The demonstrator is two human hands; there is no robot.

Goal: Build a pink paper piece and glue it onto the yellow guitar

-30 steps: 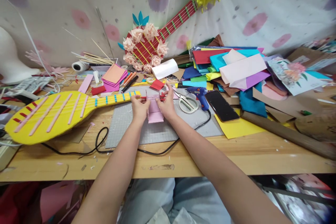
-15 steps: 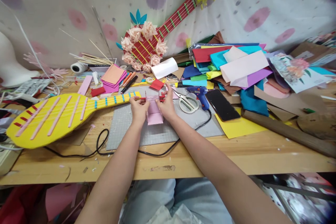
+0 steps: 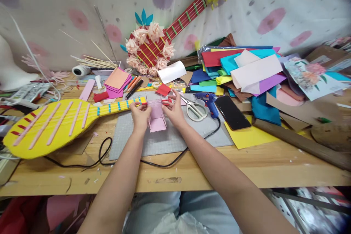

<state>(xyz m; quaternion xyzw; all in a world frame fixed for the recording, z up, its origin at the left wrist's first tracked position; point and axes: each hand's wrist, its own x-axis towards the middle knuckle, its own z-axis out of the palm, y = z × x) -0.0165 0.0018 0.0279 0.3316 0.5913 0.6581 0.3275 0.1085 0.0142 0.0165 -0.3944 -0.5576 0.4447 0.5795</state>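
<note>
Between my hands is a small pink folded cardboard piece [image 3: 157, 113] with raised side walls, over the grey cutting mat [image 3: 128, 137]. Red stick-like bits poke out at its sides. My left hand [image 3: 139, 114] is closed on its left wall, thumb against the pink side. On the opposite side, my right hand [image 3: 174, 111] pinches the right wall near the red bits, its index finger raised. The yellow cardboard guitar [image 3: 52, 126] lies to the left, its blue-striped neck reaching my left fingers; whether it joins the pink piece is hidden.
Scissors [image 3: 196, 111], a blue glue gun [image 3: 210, 103] and a black phone [image 3: 232, 112] lie right of my hands. A black cord [image 3: 170, 164] crosses the mat's front. Behind stand a red flowered guitar [image 3: 152, 51] and a heap of coloured paper [image 3: 255, 67].
My hands and the pink piece have shifted slightly left. The right fingers have moved a little on the red bits; the grip on both sides stays.
</note>
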